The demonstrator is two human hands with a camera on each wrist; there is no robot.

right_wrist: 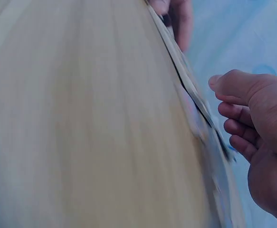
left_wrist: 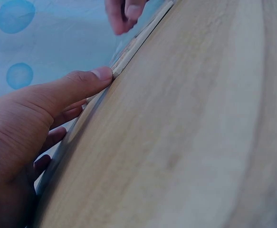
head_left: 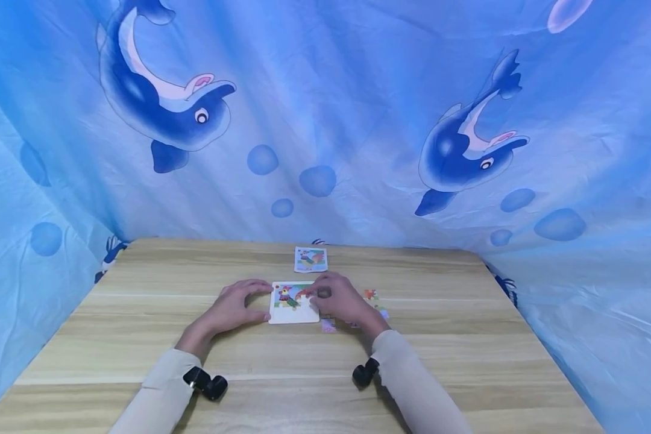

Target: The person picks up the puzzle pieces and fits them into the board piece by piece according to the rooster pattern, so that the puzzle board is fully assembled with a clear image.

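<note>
A white-bordered puzzle board lies on the table, partly filled with a colourful rooster picture. My left hand holds its left edge, index finger near the far corner and thumb near the front one. In the left wrist view the thumb presses against the board's edge. Over the board's right side is my right hand, its fingers bent and fingertips close above the picture. In the right wrist view its thumb lies near the curled fingers; I cannot tell whether a piece is between them.
Loose puzzle pieces lie right of the board, some partly hidden under the right hand and wrist. Behind the board lies a small reference card with a matching rooster picture. A blue dolphin-print curtain hangs behind the wooden table.
</note>
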